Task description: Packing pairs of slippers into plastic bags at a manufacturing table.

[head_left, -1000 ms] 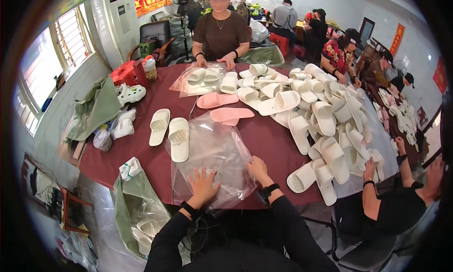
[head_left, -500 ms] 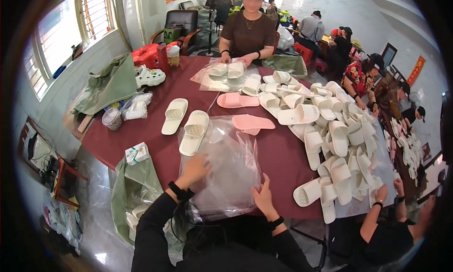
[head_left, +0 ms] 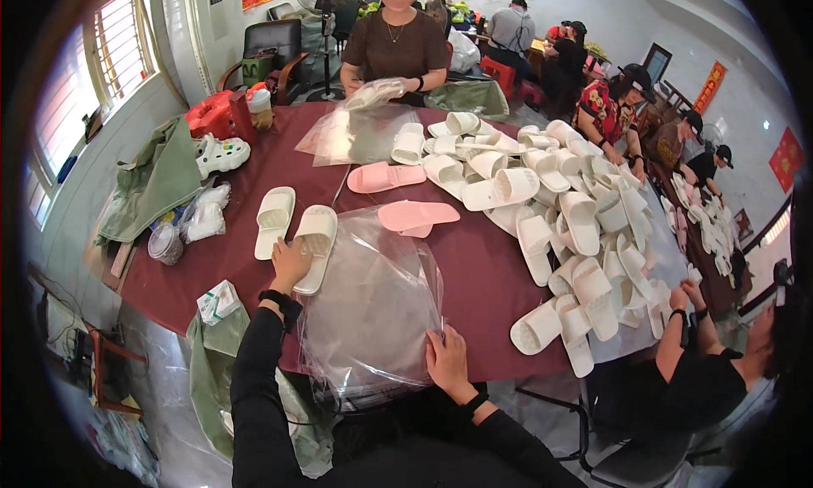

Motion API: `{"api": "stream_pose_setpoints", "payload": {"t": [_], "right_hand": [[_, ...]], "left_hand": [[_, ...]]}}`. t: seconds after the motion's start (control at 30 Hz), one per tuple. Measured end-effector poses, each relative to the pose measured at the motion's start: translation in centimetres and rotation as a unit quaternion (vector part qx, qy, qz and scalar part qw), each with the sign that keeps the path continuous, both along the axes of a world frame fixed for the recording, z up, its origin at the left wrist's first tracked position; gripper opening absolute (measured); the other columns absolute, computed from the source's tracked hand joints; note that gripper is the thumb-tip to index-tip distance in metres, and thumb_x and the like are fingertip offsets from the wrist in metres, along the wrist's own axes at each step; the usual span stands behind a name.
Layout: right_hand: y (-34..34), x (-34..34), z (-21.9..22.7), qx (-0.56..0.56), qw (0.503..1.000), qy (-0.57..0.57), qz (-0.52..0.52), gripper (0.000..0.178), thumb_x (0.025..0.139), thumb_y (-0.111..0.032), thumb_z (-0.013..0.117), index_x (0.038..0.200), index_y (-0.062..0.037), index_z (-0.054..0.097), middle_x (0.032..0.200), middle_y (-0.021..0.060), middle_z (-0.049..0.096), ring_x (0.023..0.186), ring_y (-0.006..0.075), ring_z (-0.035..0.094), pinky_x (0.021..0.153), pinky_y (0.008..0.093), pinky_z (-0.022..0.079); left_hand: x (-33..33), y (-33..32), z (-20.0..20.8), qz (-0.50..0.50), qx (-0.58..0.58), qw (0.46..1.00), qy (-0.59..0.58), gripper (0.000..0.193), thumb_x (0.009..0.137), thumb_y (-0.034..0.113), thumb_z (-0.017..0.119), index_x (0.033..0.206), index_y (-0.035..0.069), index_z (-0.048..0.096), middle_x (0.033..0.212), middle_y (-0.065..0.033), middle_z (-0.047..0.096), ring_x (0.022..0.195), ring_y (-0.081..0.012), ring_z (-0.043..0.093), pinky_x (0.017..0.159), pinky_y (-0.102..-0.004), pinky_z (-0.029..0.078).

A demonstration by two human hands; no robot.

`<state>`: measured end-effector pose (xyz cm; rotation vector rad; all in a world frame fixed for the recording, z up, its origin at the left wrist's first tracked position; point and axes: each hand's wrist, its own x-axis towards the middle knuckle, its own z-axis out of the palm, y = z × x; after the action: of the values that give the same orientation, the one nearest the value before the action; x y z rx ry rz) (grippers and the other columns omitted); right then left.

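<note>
Two white slippers lie side by side on the dark red tablecloth, a left slipper (head_left: 275, 217) and a right slipper (head_left: 317, 234). Between their heel ends my left hand (head_left: 290, 266) reaches in with its fingers stretched out, touching the right slipper's side. Flat in front of me are clear plastic bags (head_left: 364, 319). My right hand (head_left: 449, 361) rests at their right edge, fingers extended and apart. Past the bags' far end lie a pink slipper (head_left: 385, 176) and a pair of overlapping pink slippers (head_left: 419, 215).
A big heap of white slippers (head_left: 542, 175) covers the table's right side. Across the table a person (head_left: 394, 48) holds bagged slippers (head_left: 375, 93). At left are a white clog (head_left: 222, 155), a lidded tub (head_left: 165, 244) and a tissue pack (head_left: 219, 303). Another person (head_left: 703, 344) works at right.
My left hand has moved from over the bags to the white slippers. My right hand's fingers now lie flatter by the bag edge. The person opposite has lifted the bagged slippers. The view has shifted.
</note>
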<state>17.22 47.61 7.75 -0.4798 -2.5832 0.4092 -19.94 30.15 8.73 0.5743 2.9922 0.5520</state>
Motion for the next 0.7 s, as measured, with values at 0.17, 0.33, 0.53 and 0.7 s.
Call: {"api": "stream_pose_setpoints", "payload": {"t": [0.17, 0.33, 0.53, 0.7], "right_hand": [[0.5, 0.0, 0.3, 0.001, 1.0, 0.002, -0.002, 0.034, 0.083, -0.015, 0.057, 0.116, -0.0068, 0.056, 0.119, 0.02, 0.05, 0.114, 0.0361, 0.045, 0.097, 0.0466, 0.035], [0.1, -0.2, -0.2, 0.012, 1.0, -0.006, 0.006, 0.037, 0.081, -0.016, 0.058, 0.117, -0.0083, 0.055, 0.116, 0.0226, 0.049, 0.111, 0.039, 0.045, 0.096, 0.049, 0.035], [-0.1, 0.5, -0.8, 0.023, 0.999, -0.022, -0.005, 0.037, 0.083, -0.018, 0.057, 0.118, -0.0093, 0.054, 0.116, 0.0221, 0.049, 0.112, 0.0382, 0.045, 0.096, 0.0489, 0.034], [-0.1, 0.0, -0.3, 0.02, 1.0, -0.015, 0.001, 0.036, 0.083, -0.017, 0.056, 0.119, -0.0088, 0.053, 0.116, 0.0227, 0.049, 0.112, 0.0383, 0.045, 0.096, 0.0494, 0.034]], "left_hand": [[-0.9, 1.2, 0.5, -0.055, -0.023, 0.998, 0.011, 0.053, 0.08, 0.037, 0.06, 0.129, 0.019, 0.05, 0.143, -0.0313, 0.024, 0.132, -0.0488, 0.023, 0.108, -0.0547, 0.02], [-3.3, 1.7, 0.3, -0.052, -0.025, 0.998, -0.008, 0.047, 0.08, 0.036, 0.059, 0.119, 0.008, 0.059, 0.145, -0.0288, 0.024, 0.133, -0.0474, 0.022, 0.108, -0.0554, 0.019], [-4.2, 3.2, -0.5, -0.057, 0.035, 0.997, -0.047, 0.046, 0.08, 0.034, 0.059, 0.113, 0.003, 0.062, 0.142, -0.016, 0.036, 0.132, -0.0376, 0.029, 0.109, -0.0547, 0.019], [-4.3, 3.0, 0.7, -0.063, 0.019, 0.997, -0.029, 0.038, 0.08, 0.032, 0.061, 0.105, 0.003, 0.064, 0.125, -0.0133, 0.047, 0.123, -0.0347, 0.038, 0.103, -0.0528, 0.028]]}}
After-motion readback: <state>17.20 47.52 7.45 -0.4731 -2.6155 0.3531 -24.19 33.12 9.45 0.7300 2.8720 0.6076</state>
